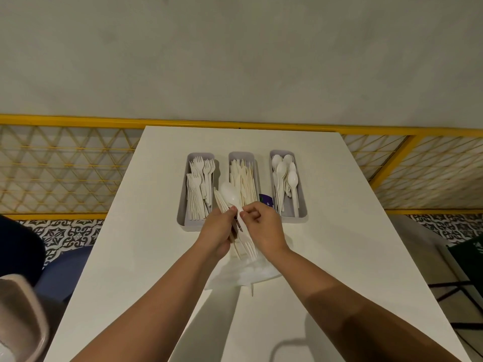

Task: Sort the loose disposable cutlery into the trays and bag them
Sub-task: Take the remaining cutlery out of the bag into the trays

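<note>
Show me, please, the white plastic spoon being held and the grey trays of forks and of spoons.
White plastic spoon [230,195]: head view, its bowl.
Grey tray of forks [188,227]: head view, near rim.
Grey tray of spoons [294,216]: head view, near rim.

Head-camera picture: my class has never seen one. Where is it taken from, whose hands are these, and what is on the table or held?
No machine: a person wears a head camera looking down at their bare hands. On the table stand three trays: forks in the left tray, knives and sticks in the middle tray, spoons in the right tray. The left hand grips a mixed cutlery bundle; the right hand pinches a white spoon in it. Clear plastic lies beneath.
</note>
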A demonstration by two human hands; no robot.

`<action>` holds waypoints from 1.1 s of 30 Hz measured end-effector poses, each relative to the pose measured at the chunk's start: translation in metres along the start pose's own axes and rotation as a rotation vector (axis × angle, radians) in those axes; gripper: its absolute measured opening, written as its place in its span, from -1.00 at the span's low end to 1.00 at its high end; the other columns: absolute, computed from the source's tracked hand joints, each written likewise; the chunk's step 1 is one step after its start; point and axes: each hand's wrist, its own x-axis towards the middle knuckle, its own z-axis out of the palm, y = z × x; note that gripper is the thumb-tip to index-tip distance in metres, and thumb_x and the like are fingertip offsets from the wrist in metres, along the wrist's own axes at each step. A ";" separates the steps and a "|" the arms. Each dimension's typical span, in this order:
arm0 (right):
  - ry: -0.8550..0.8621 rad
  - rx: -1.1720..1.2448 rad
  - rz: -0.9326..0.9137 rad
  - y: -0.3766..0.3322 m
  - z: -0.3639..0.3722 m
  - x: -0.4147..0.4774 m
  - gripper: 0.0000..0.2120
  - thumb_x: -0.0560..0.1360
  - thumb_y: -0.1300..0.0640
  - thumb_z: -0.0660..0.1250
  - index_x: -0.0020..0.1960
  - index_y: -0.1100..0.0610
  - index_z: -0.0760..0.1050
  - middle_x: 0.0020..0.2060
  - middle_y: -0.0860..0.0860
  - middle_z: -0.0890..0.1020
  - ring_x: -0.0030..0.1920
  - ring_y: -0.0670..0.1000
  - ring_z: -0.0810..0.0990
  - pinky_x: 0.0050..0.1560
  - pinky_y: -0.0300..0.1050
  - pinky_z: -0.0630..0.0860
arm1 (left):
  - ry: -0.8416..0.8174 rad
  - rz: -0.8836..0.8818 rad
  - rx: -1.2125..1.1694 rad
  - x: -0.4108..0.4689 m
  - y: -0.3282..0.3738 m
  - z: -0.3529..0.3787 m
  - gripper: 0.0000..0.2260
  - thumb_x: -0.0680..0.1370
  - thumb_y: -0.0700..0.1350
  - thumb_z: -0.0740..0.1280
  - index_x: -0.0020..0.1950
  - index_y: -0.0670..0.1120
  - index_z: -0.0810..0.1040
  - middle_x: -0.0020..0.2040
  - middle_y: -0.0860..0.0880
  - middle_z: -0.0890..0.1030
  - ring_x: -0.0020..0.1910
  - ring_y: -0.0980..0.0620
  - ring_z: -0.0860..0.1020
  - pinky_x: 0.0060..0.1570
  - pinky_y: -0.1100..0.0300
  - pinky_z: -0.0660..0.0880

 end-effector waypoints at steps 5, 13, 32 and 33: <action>-0.034 0.019 0.031 0.006 -0.005 0.006 -0.81 0.54 0.22 0.28 0.04 0.29 0.61 -0.25 0.06 0.59 -0.25 -0.08 0.49 -0.25 -0.38 0.39 | -0.029 -0.005 -0.059 0.003 0.003 0.008 -0.85 0.63 -0.20 0.16 -0.08 -0.14 0.49 -0.30 -0.06 0.54 -0.35 0.04 0.46 -0.35 0.22 0.37; -0.154 -0.031 0.108 0.017 -0.019 0.031 -0.74 0.56 0.19 0.24 -0.13 0.39 0.56 -0.40 0.05 0.45 -0.35 -0.05 0.39 -0.29 -0.25 0.33 | -0.071 -0.092 -0.069 0.018 0.005 0.024 -0.82 0.63 -0.19 0.16 0.07 -0.25 0.51 -0.24 -0.12 0.56 -0.38 0.06 0.53 -0.48 0.29 0.46; 0.036 -0.338 0.239 0.081 -0.064 0.145 -0.81 0.53 0.27 0.27 0.09 0.33 0.53 0.07 0.25 0.60 0.09 0.19 0.57 -0.07 -0.21 0.36 | -0.030 -0.151 -0.293 0.042 0.022 0.032 -0.69 0.66 -0.09 0.09 -0.04 -0.21 0.56 -0.46 -0.06 0.46 -0.45 0.06 0.45 -0.12 0.15 0.47; 0.026 -0.355 0.244 0.082 -0.063 0.144 -0.81 0.53 0.27 0.27 0.10 0.33 0.52 0.08 0.25 0.60 0.10 0.19 0.56 -0.07 -0.22 0.36 | -0.032 -0.154 -0.310 0.043 0.022 0.031 -0.69 0.66 -0.09 0.09 -0.05 -0.21 0.57 -0.49 -0.05 0.48 -0.50 0.08 0.47 -0.11 0.14 0.48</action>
